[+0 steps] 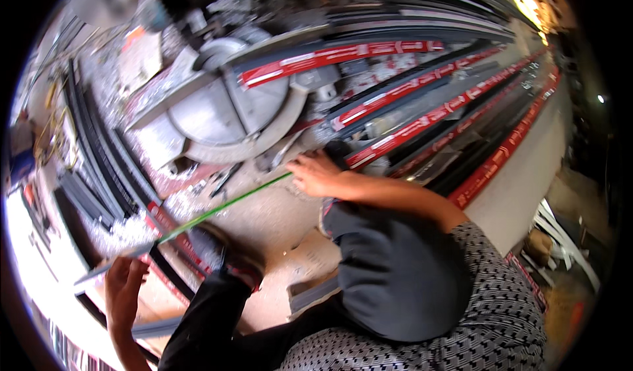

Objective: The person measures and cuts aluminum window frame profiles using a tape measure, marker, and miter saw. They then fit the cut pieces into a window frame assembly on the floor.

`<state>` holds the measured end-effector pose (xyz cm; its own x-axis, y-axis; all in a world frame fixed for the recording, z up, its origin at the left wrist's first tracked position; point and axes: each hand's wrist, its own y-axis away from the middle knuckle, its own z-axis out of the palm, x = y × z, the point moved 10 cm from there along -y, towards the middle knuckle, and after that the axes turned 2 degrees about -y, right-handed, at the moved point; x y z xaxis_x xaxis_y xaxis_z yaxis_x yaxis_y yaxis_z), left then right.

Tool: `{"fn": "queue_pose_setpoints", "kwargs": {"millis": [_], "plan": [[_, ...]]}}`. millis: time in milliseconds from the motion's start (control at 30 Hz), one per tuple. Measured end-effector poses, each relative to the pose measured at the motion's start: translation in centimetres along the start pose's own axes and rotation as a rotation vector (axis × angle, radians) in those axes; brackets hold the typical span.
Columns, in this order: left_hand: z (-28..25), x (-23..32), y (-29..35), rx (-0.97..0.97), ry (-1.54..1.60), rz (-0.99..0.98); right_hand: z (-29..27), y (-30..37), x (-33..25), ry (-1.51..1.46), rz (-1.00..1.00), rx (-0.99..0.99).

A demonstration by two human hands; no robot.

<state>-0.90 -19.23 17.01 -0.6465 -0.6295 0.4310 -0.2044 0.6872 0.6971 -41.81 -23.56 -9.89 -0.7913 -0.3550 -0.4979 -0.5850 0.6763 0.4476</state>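
A green tape measure blade [227, 204] runs taut and slanting across the floor. At its right end, my right hand [316, 174] is closed on the tape measure; the palm hides most of what it holds. Toward the lower left, the blade reaches a dark and grey metal frame [173, 273]. By that frame's corner, my left hand [125, 285] hangs with bent, slightly parted fingers, and I see nothing in it. My left shoe [210, 247] stands close to the blade. Just beyond my right hand sits a dark rounded thing [337, 152], blurred.
A round-based metal saw table [227, 111] stands ahead. Long dark profiles with red-and-white film [422, 124] lie to the right. More dark profiles [99, 140] lie at left among shavings. Pliers-like tool [226, 178] rests on the floor; white strips [560, 239] lie far right.
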Motion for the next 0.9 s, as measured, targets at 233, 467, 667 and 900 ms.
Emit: {"fn": "queue_pose_setpoints", "kwargs": {"millis": [233,467,667,900], "plan": [[2.0,0.4,-1.0,-0.032,0.024,-0.025,-6.2,0.3,1.1,-0.336,0.036,0.253],[2.7,1.5,-0.9,-0.062,-0.016,-0.021,-23.2,2.1,4.9,-0.088,-0.026,0.988],[4.5,2.9,-1.6,-0.098,-0.021,0.02,-26.1,-2.4,10.9,0.217,0.18,0.699],[9.0,5.7,-1.9,-0.247,-0.077,0.065,-26.0,-4.3,12.0,0.229,0.102,0.547]]}}
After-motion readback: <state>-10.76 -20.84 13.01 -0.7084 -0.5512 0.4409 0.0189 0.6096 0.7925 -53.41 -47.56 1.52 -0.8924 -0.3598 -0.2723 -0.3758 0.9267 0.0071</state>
